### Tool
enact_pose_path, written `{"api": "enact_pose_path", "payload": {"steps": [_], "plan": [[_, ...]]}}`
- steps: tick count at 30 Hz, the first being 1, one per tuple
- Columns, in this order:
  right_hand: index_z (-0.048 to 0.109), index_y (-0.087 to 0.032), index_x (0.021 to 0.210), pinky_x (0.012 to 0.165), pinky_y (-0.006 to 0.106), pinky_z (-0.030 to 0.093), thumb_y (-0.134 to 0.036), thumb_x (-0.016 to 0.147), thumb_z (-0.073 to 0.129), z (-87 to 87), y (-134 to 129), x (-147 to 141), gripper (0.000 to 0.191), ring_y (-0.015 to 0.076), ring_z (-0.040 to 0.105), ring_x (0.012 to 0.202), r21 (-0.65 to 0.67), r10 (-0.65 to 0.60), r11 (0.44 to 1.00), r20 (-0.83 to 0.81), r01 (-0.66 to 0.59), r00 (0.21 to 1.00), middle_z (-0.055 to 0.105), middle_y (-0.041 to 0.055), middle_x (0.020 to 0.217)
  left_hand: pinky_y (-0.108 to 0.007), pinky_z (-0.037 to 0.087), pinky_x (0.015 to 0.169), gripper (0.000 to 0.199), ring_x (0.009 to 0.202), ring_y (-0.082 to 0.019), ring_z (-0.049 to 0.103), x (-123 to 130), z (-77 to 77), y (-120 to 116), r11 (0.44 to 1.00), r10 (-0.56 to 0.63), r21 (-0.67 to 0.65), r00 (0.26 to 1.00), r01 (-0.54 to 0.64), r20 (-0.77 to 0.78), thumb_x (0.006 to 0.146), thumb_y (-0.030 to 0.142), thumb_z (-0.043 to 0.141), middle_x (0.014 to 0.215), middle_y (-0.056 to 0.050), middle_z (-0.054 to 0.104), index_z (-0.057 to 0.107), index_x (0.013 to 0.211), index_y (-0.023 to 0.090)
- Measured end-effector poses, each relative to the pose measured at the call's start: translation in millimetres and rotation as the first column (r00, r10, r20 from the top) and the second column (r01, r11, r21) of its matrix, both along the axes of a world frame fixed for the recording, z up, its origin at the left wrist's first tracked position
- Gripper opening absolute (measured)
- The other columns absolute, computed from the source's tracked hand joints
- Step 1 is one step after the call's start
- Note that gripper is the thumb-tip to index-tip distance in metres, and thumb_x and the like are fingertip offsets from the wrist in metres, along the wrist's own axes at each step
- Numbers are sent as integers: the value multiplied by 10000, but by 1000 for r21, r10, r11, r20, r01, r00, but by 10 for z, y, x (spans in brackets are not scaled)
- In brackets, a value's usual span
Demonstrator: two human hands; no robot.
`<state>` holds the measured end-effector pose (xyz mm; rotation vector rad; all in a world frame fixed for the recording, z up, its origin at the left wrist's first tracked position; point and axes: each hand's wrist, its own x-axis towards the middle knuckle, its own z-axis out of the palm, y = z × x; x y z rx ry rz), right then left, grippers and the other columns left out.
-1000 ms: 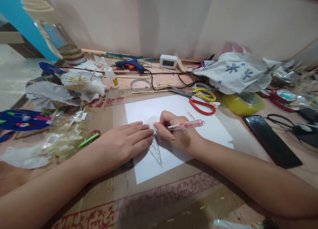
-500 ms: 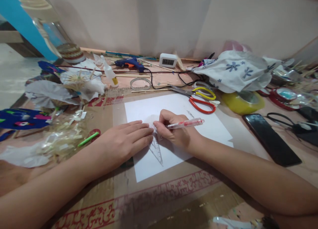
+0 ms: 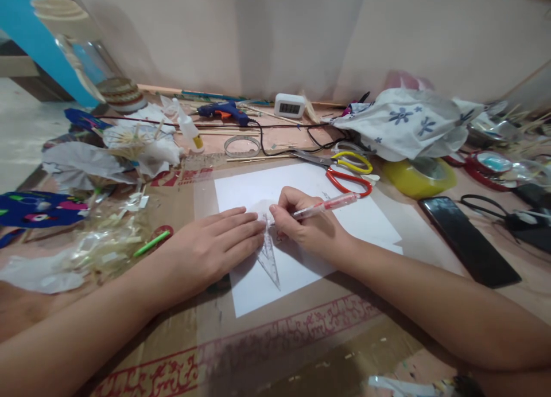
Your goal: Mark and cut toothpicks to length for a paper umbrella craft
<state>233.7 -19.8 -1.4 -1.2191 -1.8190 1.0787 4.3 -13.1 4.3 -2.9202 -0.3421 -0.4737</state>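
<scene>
My left hand [image 3: 219,239] lies flat, fingers stretched out, pressing a clear set square [image 3: 270,262] against the white paper [image 3: 258,299]. The set square's pointed corner sticks out toward me; its upper part is partly under my fingertips. In my right hand [image 3: 312,225] is a clear pen with red parts [image 3: 336,202], held in a writing grip. Its tip is hidden behind my fingers, close to the set square's edge. Scissors with one red and one yellow handle [image 3: 349,182] rest on the paper's far edge.
Cardboard [image 3: 172,339] lies under the paper. A phone [image 3: 469,239] and yellow tape roll [image 3: 419,176] are at right. Behind stand a glue bottle [image 3: 189,127], a blue glue gun [image 3: 224,113] with a black cord, and a digital clock [image 3: 289,106]. Plastic scraps [image 3: 116,230] lie at left.
My right hand has shifted slightly, and the pen's rear end has swung up and away from me, now overlapping the red scissor handle. My left hand stays on the set square.
</scene>
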Motion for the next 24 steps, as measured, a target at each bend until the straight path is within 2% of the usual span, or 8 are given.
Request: {"api": "enact_pose_path", "payload": {"steps": [11, 24], "plan": [[427, -221, 726, 505, 235, 338, -361, 939, 516, -22, 8, 11, 270, 101, 464, 515, 73, 15, 997, 73, -21, 997, 504, -65, 581, -491, 564, 982, 339, 1124, -293, 667, 35, 15, 11, 1000, -4, -6, 1000, 4, 10, 1001, 113, 348, 1200, -148, 712, 630, 1180, 55], [411, -223, 723, 496, 237, 320, -386, 945, 496, -2, 2, 1, 288, 102, 435, 513, 56, 23, 998, 98, -28, 995, 487, -63, 578, -481, 550, 1005, 325, 1139, -281, 655, 19, -23, 19, 998, 14, -55, 1000, -14, 2, 1002, 137, 371, 1216, -131, 706, 624, 1197, 71]]}}
